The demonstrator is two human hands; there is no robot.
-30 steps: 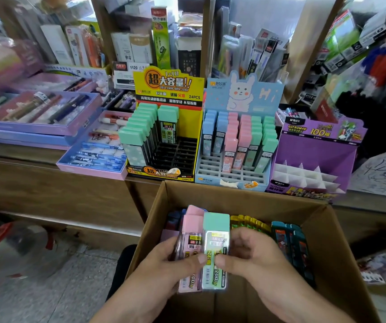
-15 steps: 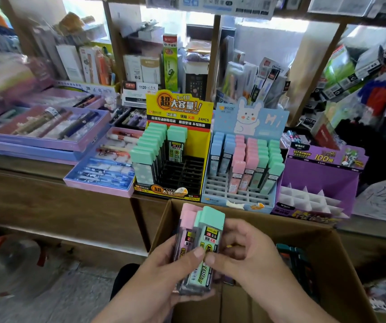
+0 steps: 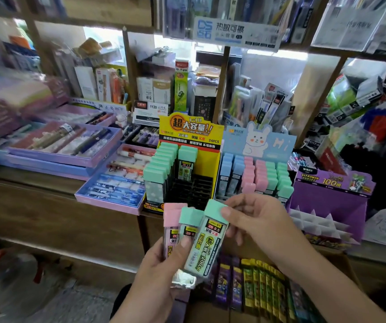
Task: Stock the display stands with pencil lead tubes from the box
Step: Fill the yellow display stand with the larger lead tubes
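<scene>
Squarely between both hands (image 3: pixel 161 276) (image 3: pixel 259 222), lead tubes (image 3: pixel 207 245)

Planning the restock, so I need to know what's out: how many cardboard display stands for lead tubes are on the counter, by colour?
Yellow cardboard display stand: 1
Pale blue cardboard display stand with a rabbit header: 1
Purple cardboard display stand: 1
Total: 3

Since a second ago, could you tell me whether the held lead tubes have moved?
Yes, the tubes rose out of the box, up toward the yellow stand.
</scene>
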